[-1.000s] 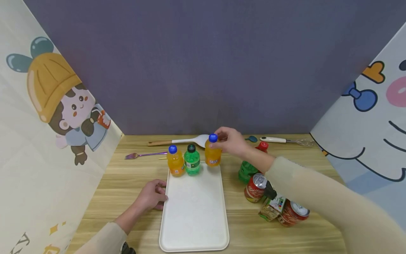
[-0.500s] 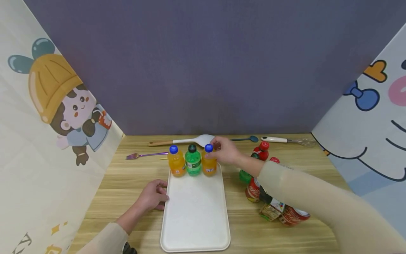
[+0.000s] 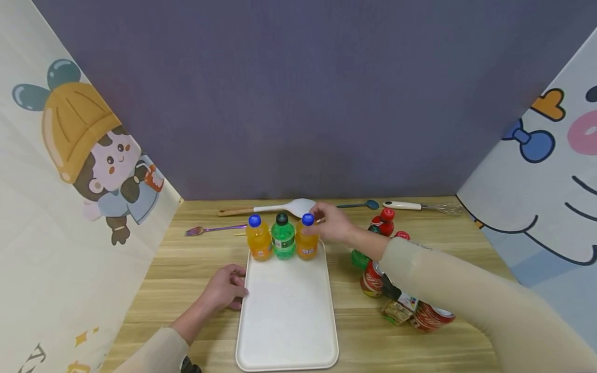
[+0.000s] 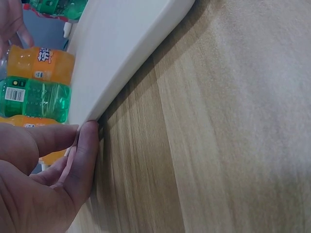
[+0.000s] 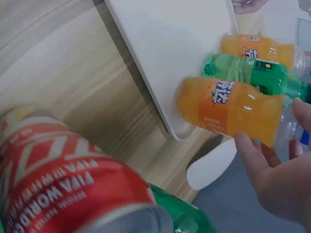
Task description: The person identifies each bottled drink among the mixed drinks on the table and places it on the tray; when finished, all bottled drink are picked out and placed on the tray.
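Table: wooden top carrying everything here
Tray: white, lying lengthwise at the centre
Right hand: fingers loosened and spread beside the cap of the right orange bottle, gripping nothing
Left hand: resting on the table, fingertips pressing the tray's left rim, fingers nearly straight
Bottles: 3 standing in a row at the tray's far end, the green bottle sitting between the 2 orange ones
Cans: lying right of the tray

A staged tabletop booth: cartoon-printed side panels, purple backdrop.
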A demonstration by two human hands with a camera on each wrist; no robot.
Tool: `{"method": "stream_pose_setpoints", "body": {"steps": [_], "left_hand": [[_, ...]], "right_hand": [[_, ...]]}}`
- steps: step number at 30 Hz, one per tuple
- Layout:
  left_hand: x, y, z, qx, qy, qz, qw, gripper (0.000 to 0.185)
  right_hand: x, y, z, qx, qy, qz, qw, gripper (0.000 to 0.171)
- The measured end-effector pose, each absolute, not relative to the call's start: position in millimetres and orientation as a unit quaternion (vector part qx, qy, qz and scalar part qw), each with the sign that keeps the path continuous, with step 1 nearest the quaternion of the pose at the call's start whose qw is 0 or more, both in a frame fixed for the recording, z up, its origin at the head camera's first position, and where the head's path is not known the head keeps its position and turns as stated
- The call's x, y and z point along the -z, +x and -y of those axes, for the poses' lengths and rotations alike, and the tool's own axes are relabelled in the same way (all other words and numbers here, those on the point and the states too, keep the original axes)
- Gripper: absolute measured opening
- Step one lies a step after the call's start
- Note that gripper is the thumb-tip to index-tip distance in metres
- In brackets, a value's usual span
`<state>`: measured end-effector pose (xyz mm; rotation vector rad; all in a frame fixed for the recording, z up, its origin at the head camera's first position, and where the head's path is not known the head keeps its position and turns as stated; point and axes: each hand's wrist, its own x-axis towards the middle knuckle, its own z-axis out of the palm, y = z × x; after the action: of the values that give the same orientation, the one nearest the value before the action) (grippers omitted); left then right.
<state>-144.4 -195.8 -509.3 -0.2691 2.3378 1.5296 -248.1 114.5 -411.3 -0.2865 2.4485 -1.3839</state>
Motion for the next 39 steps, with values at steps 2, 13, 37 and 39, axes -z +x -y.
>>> {"method": "stream_pose_setpoints", "body": {"steps": [2,13,37,39], "left_hand": [[510.7,-144.2,195.7,-0.538,-0.094,-0.821,0.166,0.053],[513.6,-143.1,193.7,-0.544,-0.099,-0.817,0.166,0.054],[511.4,-145.8,194.6,-0.532,-0.102,-0.823,0.169,0.055],[511.4,-146.0,194.9,-0.532,-0.101,-0.823,0.171,0.055]], "right_hand": [[409.8,-249.9,-117.2,0.478,-0.110,-0.854,0.171,0.039],[387.1,-255.8,-140.4,0.431,-0.207,-0.848,0.230,0.054],[320.6,-244.0,-217.4,0.391,-0.211,-0.892,0.081,0.056],[321.2,-242.6,-226.5,0.390,-0.201,-0.896,0.075,0.056]]}}
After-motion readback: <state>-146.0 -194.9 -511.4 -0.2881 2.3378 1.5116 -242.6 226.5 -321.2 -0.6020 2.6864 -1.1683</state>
